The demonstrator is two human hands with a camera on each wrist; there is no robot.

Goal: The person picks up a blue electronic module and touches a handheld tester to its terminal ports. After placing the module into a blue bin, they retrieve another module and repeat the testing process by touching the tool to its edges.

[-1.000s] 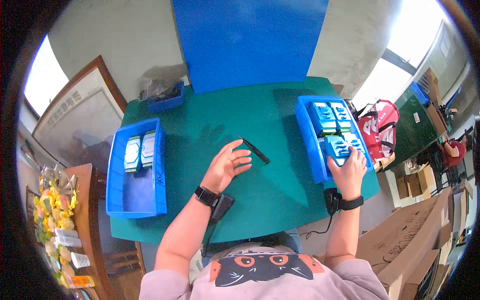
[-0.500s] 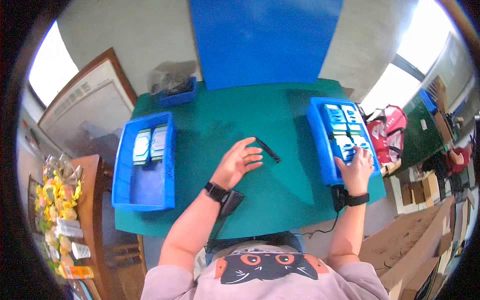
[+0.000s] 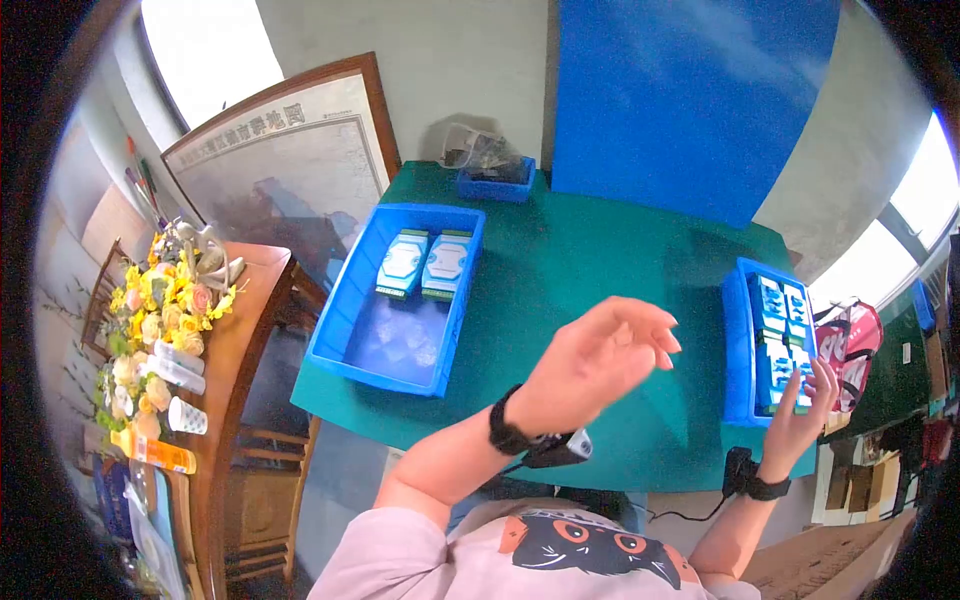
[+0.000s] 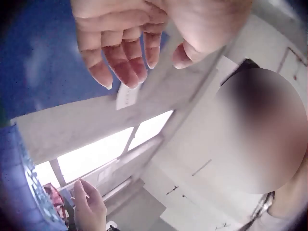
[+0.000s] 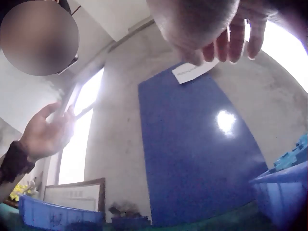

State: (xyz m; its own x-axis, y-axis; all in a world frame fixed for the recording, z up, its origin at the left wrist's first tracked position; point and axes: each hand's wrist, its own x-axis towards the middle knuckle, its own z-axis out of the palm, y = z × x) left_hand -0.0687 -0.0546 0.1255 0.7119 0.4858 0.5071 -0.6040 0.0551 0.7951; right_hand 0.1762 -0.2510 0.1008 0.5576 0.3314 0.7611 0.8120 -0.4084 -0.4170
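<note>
My left hand (image 3: 600,360) is raised over the middle of the table, fingers loosely bent around nothing; the left wrist view shows its fingers (image 4: 130,62) hanging bare. My right hand (image 3: 795,425) is at the near end of the right blue bin (image 3: 738,350), fingers up and holding nothing. Inside that bin, blue-and-white modules (image 3: 775,305) stand in rows, overlapped by the right fingertips in the head view. On the left, a larger blue bin (image 3: 400,345) holds two white modules (image 3: 446,265) with green edges at its far end.
A small blue bin (image 3: 495,190) with a clear plastic bag (image 3: 480,150) sits at the back of the green table (image 3: 590,250). Behind it stands a blue panel (image 3: 690,100). Flowers (image 3: 170,310) and a paper cup (image 3: 188,415) occupy a wooden side table at left.
The head view has swung left. My right hand has drawn back from the modules. My left hand has risen, and the slim dark tool beside it is now out of sight.
</note>
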